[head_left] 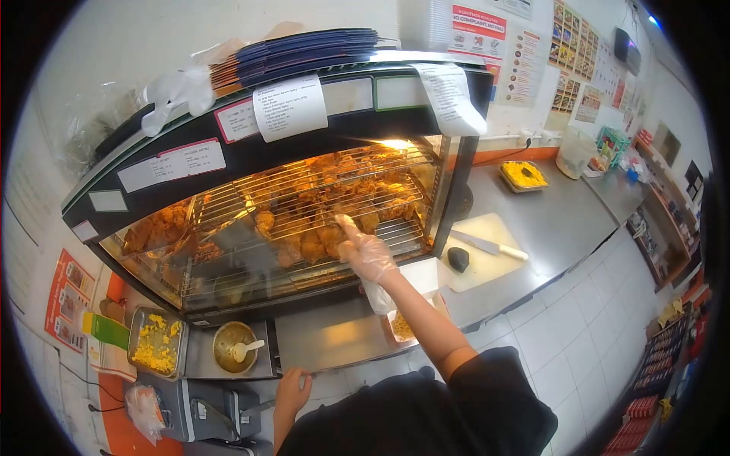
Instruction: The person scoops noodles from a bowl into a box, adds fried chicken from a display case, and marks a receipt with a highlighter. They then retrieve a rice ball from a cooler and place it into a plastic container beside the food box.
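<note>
Black short-sleeved top, and what seems a clear glove [372, 258].

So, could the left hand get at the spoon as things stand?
Probably yes: the left hand is near the bowl, the spoon has its handle at the rim, and nothing seems to block the way.

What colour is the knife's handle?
The handle is off-white, seen best in the head view.
</note>
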Motion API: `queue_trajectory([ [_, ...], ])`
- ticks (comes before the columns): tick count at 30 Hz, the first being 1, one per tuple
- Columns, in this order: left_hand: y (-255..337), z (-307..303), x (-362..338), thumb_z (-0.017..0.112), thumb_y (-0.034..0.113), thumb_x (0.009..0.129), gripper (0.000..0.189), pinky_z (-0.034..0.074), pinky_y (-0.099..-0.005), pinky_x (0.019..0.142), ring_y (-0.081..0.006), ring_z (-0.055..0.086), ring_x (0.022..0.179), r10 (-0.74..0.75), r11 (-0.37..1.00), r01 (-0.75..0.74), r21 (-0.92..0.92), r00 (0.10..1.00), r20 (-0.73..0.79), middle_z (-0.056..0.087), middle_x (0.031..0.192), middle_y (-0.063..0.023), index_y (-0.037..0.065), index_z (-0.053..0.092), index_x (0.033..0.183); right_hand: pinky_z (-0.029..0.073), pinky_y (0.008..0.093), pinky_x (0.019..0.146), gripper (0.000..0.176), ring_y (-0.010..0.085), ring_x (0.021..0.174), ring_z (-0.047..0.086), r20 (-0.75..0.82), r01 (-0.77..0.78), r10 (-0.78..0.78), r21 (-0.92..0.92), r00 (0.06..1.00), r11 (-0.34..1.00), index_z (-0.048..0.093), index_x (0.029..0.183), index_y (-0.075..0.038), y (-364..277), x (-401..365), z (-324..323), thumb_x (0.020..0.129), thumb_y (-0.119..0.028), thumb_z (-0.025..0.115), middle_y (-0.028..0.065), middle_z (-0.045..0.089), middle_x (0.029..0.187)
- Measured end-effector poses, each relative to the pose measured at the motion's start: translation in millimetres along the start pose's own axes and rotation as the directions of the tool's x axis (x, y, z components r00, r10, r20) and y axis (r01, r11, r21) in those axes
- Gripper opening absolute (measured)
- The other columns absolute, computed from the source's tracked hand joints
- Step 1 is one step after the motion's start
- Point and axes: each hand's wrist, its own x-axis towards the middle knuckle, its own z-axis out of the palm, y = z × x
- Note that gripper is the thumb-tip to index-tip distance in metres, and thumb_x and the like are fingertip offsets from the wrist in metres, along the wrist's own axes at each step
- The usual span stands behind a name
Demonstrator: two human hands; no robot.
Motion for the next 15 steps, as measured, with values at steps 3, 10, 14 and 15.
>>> queue_trajectory([
  [3, 8.0, -4.9, 14.7, 0.055, 0.009, 0.08, 0.007, 0.044, -0.0402, 0.067, -0.0338, 0.058, 0.077, 0.039, 0.999, -0.039, 0.032, 0.999, 0.004, 0.057, 0.078, -0.0149, 0.002, 0.057, 0.078, 0.047, 0.0373, 0.077, 0.055, 0.0322, 0.084, 0.062, -0.018, 0.081, -0.082, -0.056, 0.996, 0.995, 0.038, 0.135, -0.019, -12.0, -3.5, -9.4, 0.085, -0.035, 0.051, 0.0173, 0.064, 0.093],
  [10, 47.0, -6.8, 59.8, 0.053, 0.014, 0.086, 0.018, 0.042, -0.0373, 0.059, -0.032, 0.056, 0.066, 0.183, 0.975, -0.185, -0.122, 0.983, -0.031, 0.056, 0.072, -0.0154, 0.0, 0.059, 0.075, 0.041, 0.0245, 0.057, 0.045, 0.0107, 0.064, 0.053, -0.574, 0.531, 0.499, 0.811, 0.649, 0.243, 0.061, 0.095, 0.001, -28.8, 0.0, -136.5, 0.09, -0.041, 0.047, 0.0041, 0.058, 0.075],
  [14, 80.3, -4.2, 85.4, 0.058, 0.011, 0.084, 0.011, 0.046, -0.0323, 0.066, -0.0267, 0.061, 0.073, 0.186, 0.95, -0.19, -0.249, 0.982, -0.04, 0.061, 0.079, -0.0131, 0.0, 0.059, 0.084, 0.036, 0.0225, 0.052, 0.031, 0.0096, 0.059, 0.047, -0.608, 0.461, 0.434, 0.791, 0.665, 0.403, 0.061, 0.092, -0.004, -45.4, 18.4, -195.3, 0.088, -0.034, 0.054, 0.001, 0.051, 0.069],
  [15, 91.5, -3.3, 91.8, 0.059, 0.011, 0.083, 0.011, 0.048, -0.0307, 0.071, -0.0246, 0.063, 0.078, 0.147, 0.913, -0.164, -0.373, 0.986, -0.073, 0.063, 0.083, -0.0124, 0.0, 0.059, 0.088, 0.035, 0.0211, 0.05, 0.028, 0.0094, 0.056, 0.046, -0.646, 0.391, 0.407, 0.738, 0.646, 0.551, 0.06, 0.092, -0.006, -49.0, 22.0, -197.4, 0.088, -0.032, 0.057, -0.0001, 0.049, 0.066],
])
